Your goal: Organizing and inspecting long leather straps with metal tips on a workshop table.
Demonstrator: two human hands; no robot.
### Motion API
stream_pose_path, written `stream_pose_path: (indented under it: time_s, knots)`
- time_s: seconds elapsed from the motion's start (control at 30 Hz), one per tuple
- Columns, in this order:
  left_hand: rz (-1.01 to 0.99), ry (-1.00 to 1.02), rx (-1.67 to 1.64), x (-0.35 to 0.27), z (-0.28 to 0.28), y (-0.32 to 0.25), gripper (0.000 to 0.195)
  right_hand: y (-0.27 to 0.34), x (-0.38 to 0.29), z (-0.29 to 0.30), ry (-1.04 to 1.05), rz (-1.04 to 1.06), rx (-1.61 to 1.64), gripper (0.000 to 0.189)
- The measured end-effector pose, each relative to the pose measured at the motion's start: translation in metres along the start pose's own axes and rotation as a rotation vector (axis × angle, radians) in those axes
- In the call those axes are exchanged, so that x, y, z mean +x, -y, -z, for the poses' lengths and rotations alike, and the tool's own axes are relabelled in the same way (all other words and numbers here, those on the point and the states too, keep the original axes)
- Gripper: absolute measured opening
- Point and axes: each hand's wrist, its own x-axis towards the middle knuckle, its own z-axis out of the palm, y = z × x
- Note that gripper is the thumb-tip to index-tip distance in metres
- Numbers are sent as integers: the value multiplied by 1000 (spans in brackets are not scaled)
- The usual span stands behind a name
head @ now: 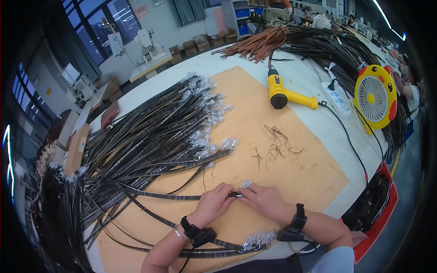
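Between my fingers is the end of a dark plaid strap (177, 197), which runs left into a large heap. My left hand (213, 203) pinches this strap near its end. From the other side, my right hand (264, 198) grips the same end, where a metal clasp (246, 184) in transparent plastic sticks up. Fingers partly hide the join. To the left lies the heap of similar straps (143, 136), its plastic-wrapped clasps (205, 119) facing right. Closer to my body, two more strap ends with wrapped clasps (257, 240) rest on the tan sheet (307, 177).
Loose thread scraps (276, 143) lie beyond my hands. A yellow heat gun (283, 94), a power strip (336, 99) and a yellow fan (374, 97) stand farther right, with cords trailing. Brown straps (256, 44) are piled at the back. A red bin (389, 201) sits beside the table.
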Motion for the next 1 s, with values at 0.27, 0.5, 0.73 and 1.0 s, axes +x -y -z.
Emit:
stream_pose_path:
  time_s: [0.27, 0.5, 0.73, 1.0]
  knots:
    - [0, -68, 93, -6, -6, 3, 14, -5, -1, 2, -21, -6, 12, 27]
    - [129, -130, -65, -5, -9, -6, 8, -6, -3, 3, -30, 38, -18, 27]
    - [276, -107, -246, -5, -12, 1, 10, -4, -1, 0, -7, 15, -16, 30]
    - [262, -125, -261, -5, -13, -1, 9, -3, 0, -3, -31, 1, -3, 28]
